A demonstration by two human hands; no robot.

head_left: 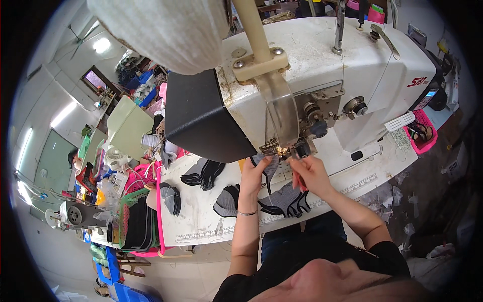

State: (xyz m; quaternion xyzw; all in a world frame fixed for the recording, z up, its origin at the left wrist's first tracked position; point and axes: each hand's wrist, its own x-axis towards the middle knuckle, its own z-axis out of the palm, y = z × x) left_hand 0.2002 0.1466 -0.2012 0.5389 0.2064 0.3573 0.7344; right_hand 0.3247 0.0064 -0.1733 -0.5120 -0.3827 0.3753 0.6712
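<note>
At the lit needle area of a white sewing machine, both my hands work close together. My left hand is closed on a grey fabric piece with black edging, held by the thumb and fingers left of the needle. Just right of it, my right hand is closed with its fingertips near the presser foot. A small red-handled tool shows under its fingers; the tool's tip is hidden. More grey-and-black fabric pieces lie below my hands at the table's front edge.
Bundles of grey-and-black pieces lie on the white table at left. A ruler strip runs along its front edge. A green basket of dark pieces stands at far left, a pink basket at right. A white cloth-covered lamp-like object hangs overhead.
</note>
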